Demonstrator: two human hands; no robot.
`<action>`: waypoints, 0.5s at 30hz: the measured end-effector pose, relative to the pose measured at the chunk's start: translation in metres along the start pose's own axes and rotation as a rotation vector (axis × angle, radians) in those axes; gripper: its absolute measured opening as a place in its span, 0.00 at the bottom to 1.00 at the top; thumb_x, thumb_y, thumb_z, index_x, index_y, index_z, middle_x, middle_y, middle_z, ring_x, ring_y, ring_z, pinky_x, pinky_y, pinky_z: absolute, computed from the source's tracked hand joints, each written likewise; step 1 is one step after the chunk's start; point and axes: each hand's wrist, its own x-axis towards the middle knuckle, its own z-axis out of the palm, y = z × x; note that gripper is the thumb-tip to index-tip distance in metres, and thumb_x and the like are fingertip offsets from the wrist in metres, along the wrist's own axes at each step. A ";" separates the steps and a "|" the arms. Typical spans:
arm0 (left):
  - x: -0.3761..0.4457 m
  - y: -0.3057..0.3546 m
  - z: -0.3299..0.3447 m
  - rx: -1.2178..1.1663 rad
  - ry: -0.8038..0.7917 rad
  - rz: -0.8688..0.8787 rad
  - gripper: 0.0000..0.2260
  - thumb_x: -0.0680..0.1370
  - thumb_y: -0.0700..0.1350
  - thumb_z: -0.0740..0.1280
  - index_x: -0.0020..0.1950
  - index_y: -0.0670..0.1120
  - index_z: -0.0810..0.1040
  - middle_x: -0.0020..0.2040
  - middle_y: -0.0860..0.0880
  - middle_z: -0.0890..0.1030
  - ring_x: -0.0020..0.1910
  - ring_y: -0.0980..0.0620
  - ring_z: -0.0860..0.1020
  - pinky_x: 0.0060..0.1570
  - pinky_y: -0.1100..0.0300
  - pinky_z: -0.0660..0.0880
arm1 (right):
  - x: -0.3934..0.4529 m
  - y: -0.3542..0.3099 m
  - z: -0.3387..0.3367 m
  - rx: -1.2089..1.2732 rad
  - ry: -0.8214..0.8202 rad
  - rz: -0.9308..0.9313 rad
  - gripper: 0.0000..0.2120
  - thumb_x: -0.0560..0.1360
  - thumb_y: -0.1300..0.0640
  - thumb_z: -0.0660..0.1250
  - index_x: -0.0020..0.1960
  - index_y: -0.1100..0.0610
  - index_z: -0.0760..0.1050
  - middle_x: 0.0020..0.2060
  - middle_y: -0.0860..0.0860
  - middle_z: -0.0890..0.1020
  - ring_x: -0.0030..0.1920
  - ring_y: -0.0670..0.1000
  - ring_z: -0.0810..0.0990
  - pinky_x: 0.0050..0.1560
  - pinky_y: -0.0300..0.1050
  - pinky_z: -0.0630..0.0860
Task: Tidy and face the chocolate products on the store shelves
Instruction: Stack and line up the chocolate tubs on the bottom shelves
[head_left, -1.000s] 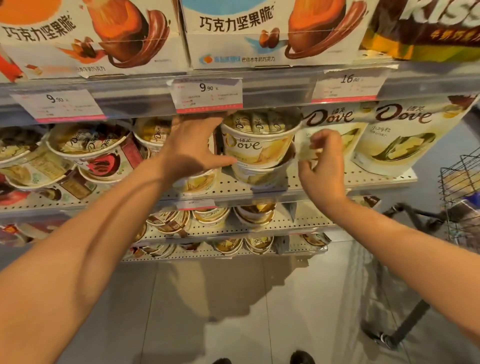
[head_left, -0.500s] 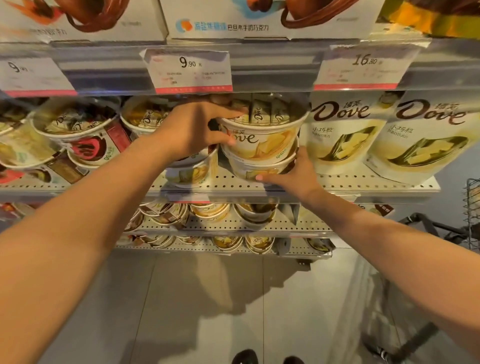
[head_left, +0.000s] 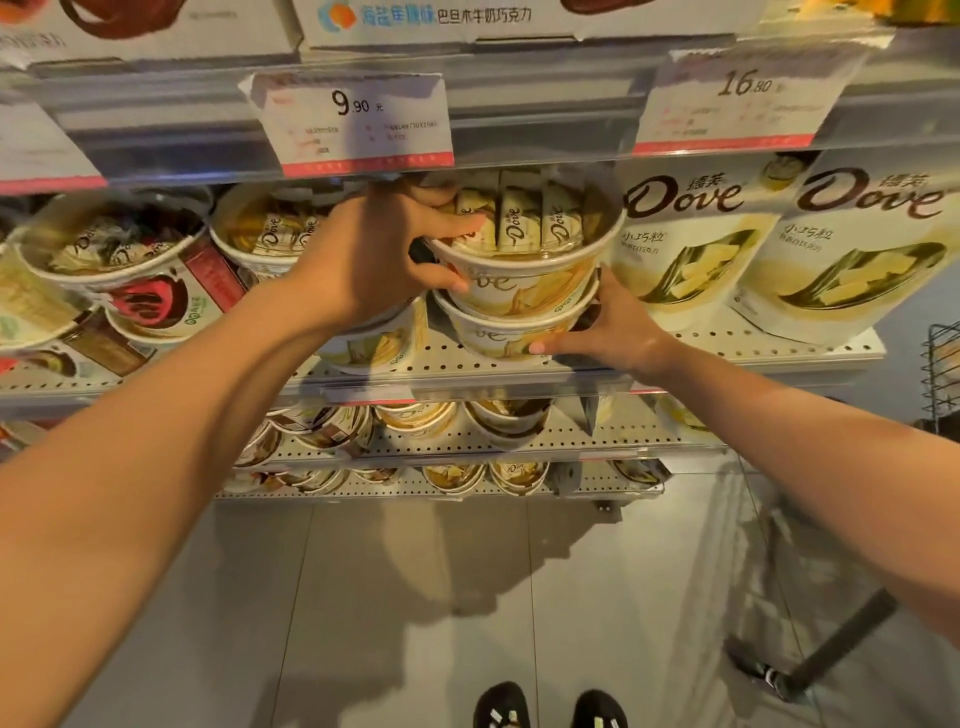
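Both hands work on a stack of two Dove tubs at the middle of the shelf. On the left side of the top tub, the left hand grips the rim, with its thumb hooked over the clear lid and its fingers curled against the printed wall. Lower down, the right hand holds the bottom tub from the right, its thumb lying along the tub's base at the near edge and its fingers wrapped round the far side, where they are partly hidden. The top tub sits nested on the bottom one, leaning slightly towards the viewer, its lid showing upright wrapped bars inside.

Just right of the stack stand two pale Dove pouches, upright and facing forward. Left of it, partly behind the left wrist, more tubs lie tipped at mixed angles. A price tag reading 9.90 hangs on the rail above the stack, with another reading 16.80 to the right. Further tubs fill the lower shelves, and two dark shoes show on the tiled floor.
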 end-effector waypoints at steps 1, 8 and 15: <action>0.000 -0.001 0.000 -0.001 -0.004 0.001 0.27 0.69 0.51 0.73 0.67 0.50 0.72 0.70 0.45 0.69 0.70 0.47 0.67 0.68 0.50 0.66 | 0.001 0.001 0.000 -0.013 -0.003 0.001 0.43 0.59 0.57 0.81 0.67 0.57 0.62 0.54 0.48 0.76 0.50 0.43 0.77 0.38 0.26 0.74; -0.003 0.005 -0.006 0.049 -0.045 0.019 0.28 0.69 0.57 0.70 0.67 0.50 0.73 0.71 0.47 0.69 0.69 0.50 0.68 0.66 0.57 0.64 | -0.003 -0.005 0.003 -0.020 -0.037 0.054 0.45 0.60 0.56 0.80 0.71 0.56 0.61 0.59 0.47 0.75 0.60 0.46 0.72 0.57 0.38 0.69; -0.001 0.062 0.006 0.098 0.091 0.133 0.27 0.70 0.59 0.63 0.61 0.42 0.76 0.62 0.43 0.76 0.64 0.45 0.71 0.65 0.51 0.66 | -0.034 -0.009 -0.024 -0.040 0.041 0.085 0.27 0.69 0.58 0.74 0.65 0.56 0.69 0.52 0.49 0.76 0.53 0.50 0.77 0.50 0.40 0.75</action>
